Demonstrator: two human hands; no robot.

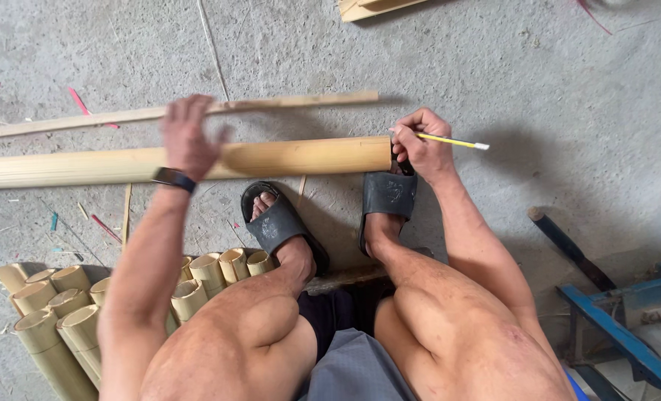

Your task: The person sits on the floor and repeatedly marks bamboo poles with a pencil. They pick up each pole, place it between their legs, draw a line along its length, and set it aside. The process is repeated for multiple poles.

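A long pale bamboo pole lies across the concrete floor in front of my feet. Behind it lies a thin wooden slat. My left hand reaches over the pole and grips the slat, slightly blurred; a dark band sits on that wrist. My right hand rests at the pole's right end and holds a yellow pencil whose tip points right. My right sandalled foot sits against the pole's end.
Several cut bamboo tube sections lie stacked at lower left. A blue metal frame and a dark handle stand at lower right. Wood offcuts lie at the top edge. Small coloured scraps litter the floor.
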